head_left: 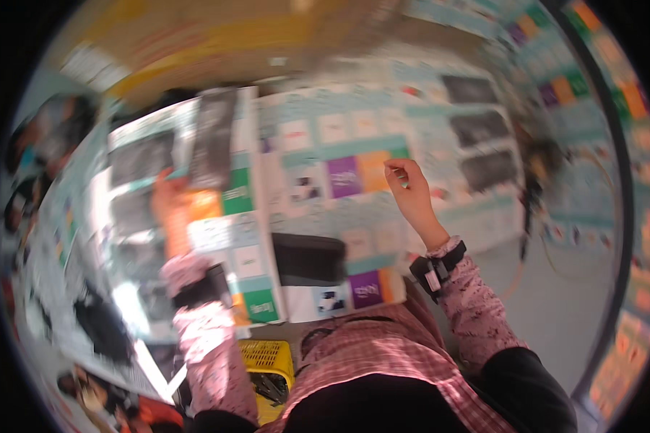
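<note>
My left hand (170,202) is smeared by motion, next to a dark grey flat piece (213,141) lying lengthwise on the left of the table. Whether it grips that piece cannot be made out. Other dark flat pieces (143,160) lie just left of it. My right hand (412,191) hovers over the printed table covering (372,119), its fingers curled into a pinch; anything between them is hidden. A black block-like piece (309,260) rests near the table's front edge, between my forearms.
Several dark flat pieces (480,130) line the right side of the table. Below the front edge stands a yellow basket (267,353) with dark items inside. A cardboard box (217,36) is behind the table. Black tools with cables (531,195) are at the right. People (50,137) are at the far left.
</note>
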`<action>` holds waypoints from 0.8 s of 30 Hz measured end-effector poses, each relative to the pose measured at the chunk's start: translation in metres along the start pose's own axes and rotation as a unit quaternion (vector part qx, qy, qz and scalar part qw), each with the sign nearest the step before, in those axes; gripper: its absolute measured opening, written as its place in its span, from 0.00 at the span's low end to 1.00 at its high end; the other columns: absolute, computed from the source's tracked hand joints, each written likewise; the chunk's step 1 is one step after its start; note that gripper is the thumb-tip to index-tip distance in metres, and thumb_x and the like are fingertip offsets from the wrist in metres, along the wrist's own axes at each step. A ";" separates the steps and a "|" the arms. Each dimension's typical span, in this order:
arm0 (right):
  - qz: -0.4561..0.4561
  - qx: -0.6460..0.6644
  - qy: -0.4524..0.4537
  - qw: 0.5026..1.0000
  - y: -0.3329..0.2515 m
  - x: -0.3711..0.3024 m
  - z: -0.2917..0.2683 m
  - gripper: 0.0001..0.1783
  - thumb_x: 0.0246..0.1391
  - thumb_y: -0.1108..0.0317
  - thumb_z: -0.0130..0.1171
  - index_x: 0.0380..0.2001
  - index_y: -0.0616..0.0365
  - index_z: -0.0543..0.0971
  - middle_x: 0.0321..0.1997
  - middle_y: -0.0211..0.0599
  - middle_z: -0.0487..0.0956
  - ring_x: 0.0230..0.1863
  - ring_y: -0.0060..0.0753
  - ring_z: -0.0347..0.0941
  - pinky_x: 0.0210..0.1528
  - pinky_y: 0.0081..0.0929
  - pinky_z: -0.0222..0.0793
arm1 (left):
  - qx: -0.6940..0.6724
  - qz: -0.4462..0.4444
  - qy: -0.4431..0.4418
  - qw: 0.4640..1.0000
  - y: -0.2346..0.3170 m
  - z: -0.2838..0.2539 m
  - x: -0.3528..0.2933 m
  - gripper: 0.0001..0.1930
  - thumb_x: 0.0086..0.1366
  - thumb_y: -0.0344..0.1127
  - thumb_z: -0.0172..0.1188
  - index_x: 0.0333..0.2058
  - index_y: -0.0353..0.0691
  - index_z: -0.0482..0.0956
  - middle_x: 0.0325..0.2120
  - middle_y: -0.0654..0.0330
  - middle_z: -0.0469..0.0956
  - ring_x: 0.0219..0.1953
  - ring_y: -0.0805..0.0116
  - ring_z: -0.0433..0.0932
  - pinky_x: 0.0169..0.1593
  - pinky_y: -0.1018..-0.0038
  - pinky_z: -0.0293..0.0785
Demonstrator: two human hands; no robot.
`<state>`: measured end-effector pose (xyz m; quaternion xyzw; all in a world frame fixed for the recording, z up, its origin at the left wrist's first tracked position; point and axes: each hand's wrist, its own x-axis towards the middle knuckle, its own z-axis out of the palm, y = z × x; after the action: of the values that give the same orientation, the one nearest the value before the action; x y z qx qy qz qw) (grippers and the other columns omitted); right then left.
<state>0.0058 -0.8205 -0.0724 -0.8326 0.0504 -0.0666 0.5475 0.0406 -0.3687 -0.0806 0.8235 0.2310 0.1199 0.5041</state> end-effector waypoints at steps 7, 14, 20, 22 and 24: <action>-0.066 -0.403 0.125 0.904 0.084 -0.020 -0.146 0.03 0.39 0.70 0.59 0.21 0.53 0.76 0.24 0.33 0.72 0.29 0.42 0.67 0.32 0.35 0.62 | 0.365 0.419 0.123 0.822 -0.016 -0.022 0.027 0.19 0.60 0.38 0.47 0.49 0.36 0.65 0.41 0.52 0.72 0.41 0.60 0.72 0.43 0.71 0.70; -0.168 -0.444 0.046 0.879 0.097 0.033 -0.162 0.05 0.39 0.71 0.56 0.25 0.52 0.75 0.29 0.30 0.72 0.36 0.37 0.66 0.38 0.34 0.60 | -0.264 -0.013 -0.023 0.964 -0.041 -0.036 0.020 0.24 0.60 0.30 0.44 0.56 0.38 0.56 0.36 0.57 0.67 0.37 0.70 0.69 0.42 0.78 0.67; -0.319 -0.443 -0.161 0.822 0.104 0.075 -0.181 0.10 0.37 0.76 0.53 0.29 0.55 0.72 0.32 0.31 0.70 0.41 0.35 0.64 0.45 0.31 0.57 | -0.279 -0.022 -0.055 0.958 -0.041 -0.035 0.001 0.25 0.63 0.33 0.42 0.59 0.38 0.52 0.31 0.62 0.64 0.31 0.73 0.67 0.37 0.80 0.66; -0.324 -0.419 -0.212 0.821 0.104 0.086 -0.187 0.10 0.37 0.76 0.52 0.29 0.56 0.71 0.32 0.32 0.70 0.41 0.35 0.64 0.45 0.30 0.57 | -0.271 -0.050 0.009 0.961 -0.042 -0.035 -0.003 0.25 0.63 0.35 0.42 0.59 0.38 0.51 0.30 0.62 0.64 0.30 0.74 0.67 0.36 0.81 0.66; -0.334 -0.420 -0.286 0.794 0.101 0.099 -0.194 0.07 0.45 0.76 0.51 0.31 0.55 0.70 0.32 0.31 0.69 0.40 0.34 0.63 0.43 0.30 0.57 | -0.265 -0.079 0.068 0.959 -0.037 -0.019 -0.008 0.26 0.64 0.36 0.42 0.59 0.37 0.51 0.30 0.62 0.65 0.30 0.74 0.66 0.35 0.81 0.66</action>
<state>0.0705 -1.0515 -0.0843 -0.9269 -0.3666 0.0231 0.0770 0.0158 -0.3436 -0.1036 0.6297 0.2892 0.1927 0.6948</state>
